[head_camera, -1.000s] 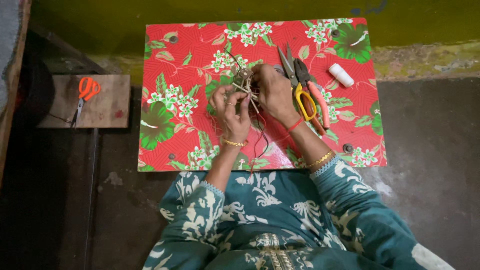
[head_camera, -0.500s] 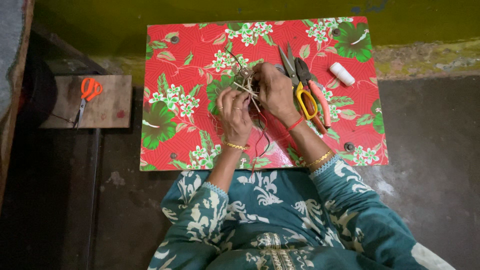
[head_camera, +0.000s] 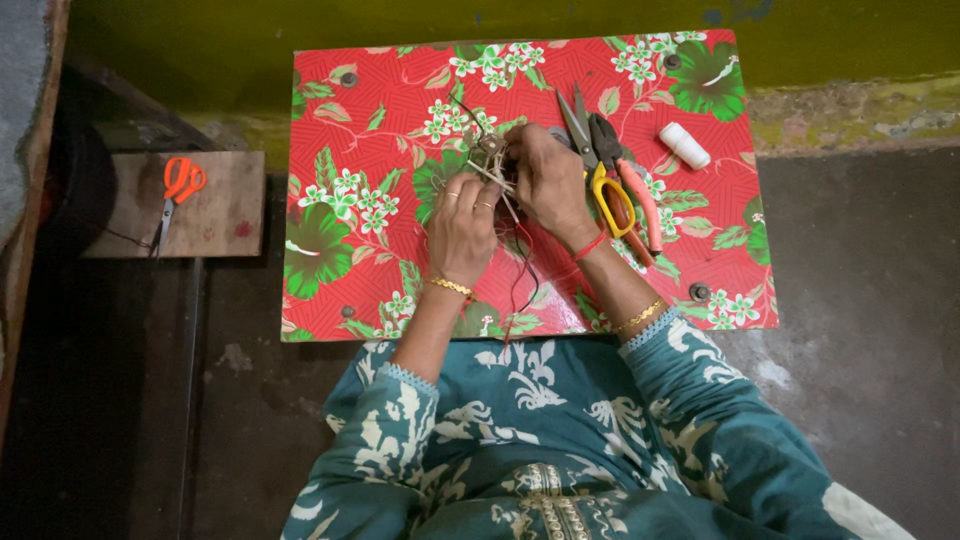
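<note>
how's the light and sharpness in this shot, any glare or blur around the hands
Head view: even, soft light, with no hard shadows; faint sheen on the red flowered table cover, no blown glare. The left hand and right hand are fairly sharp, but the thin wires between them are too fine to resolve. The floor at left falls dark.

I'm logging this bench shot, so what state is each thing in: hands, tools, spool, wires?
left hand: closed on the small wire bundle
right hand: pinching the same bundle
small wire bundle: held just above the table
yellow-handled scissors: lying flat, blades shut
pink-handled pliers: lying flat, jaws closed
white spool: lying on its side
orange-handled scissors: flat on the wooden board, unused
</note>
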